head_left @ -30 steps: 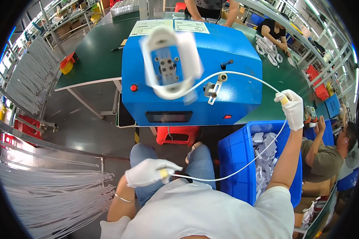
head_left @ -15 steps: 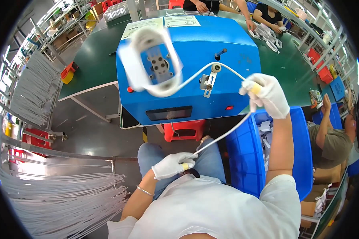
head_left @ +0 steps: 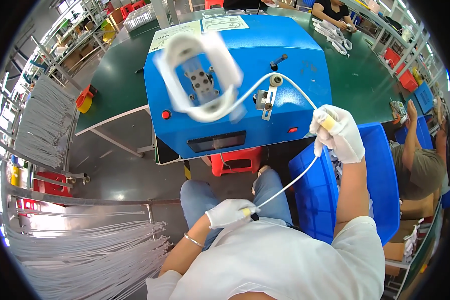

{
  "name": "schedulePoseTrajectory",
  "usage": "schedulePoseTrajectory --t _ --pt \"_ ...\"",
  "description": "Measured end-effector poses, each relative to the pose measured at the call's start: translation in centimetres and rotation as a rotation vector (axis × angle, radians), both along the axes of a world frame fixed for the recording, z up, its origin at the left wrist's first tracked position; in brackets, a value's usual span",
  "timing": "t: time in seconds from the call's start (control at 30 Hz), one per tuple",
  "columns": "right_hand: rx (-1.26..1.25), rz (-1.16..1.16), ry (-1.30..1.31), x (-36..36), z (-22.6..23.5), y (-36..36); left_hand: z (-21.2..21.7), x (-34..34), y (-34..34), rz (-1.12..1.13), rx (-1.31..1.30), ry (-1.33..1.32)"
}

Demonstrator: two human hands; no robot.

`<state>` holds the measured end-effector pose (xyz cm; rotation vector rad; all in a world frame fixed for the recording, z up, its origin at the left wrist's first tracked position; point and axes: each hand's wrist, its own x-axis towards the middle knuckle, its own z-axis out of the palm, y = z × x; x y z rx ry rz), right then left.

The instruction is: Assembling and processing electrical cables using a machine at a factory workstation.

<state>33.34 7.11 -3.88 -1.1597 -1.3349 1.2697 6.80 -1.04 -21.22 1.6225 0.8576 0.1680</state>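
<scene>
A blue winding machine (head_left: 245, 80) stands on the green table in front of me. A white cable coil (head_left: 197, 75) spins blurred on its face. The white cable (head_left: 290, 182) runs from the coil over a small guide roller (head_left: 275, 81), through my right hand (head_left: 337, 132), then down to my left hand (head_left: 230, 214). My right hand, in a white glove, is closed around the cable just right of the machine. My gloved left hand pinches the cable's end near my lap.
A blue plastic bin (head_left: 320, 195) with white cables sits at my right knee. A red stool (head_left: 235, 162) stands under the table. Racks of hanging white cables (head_left: 85, 250) fill the left. Other people (head_left: 415, 155) work at the right and far end of the green table (head_left: 360, 75).
My right hand has moved left toward the machine and lower. The free length of cable between my hands has shortened as the coil winds.
</scene>
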Motion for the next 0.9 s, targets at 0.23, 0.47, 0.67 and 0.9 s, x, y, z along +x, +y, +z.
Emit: schedulePoseTrajectory --t 0.23,0.47,0.67,0.9 --pt "0.022 -0.011 -0.019 -0.5 0.8 1.3 2.8 2.2 1.3 -0.155 -0.012 0.052" --pt "0.565 -0.105 -0.584 -0.9 1.7 3.9 11.0 -3.0 5.3 -0.253 0.243 0.094" --pt "1.073 -0.156 -0.837 0.4 3.6 7.2 24.5 -9.6 6.1 0.116 0.384 -0.036" --pt "1.559 -0.236 -1.098 -4.7 9.3 17.0 30.0 -6.9 16.3 0.156 1.301 -0.137"
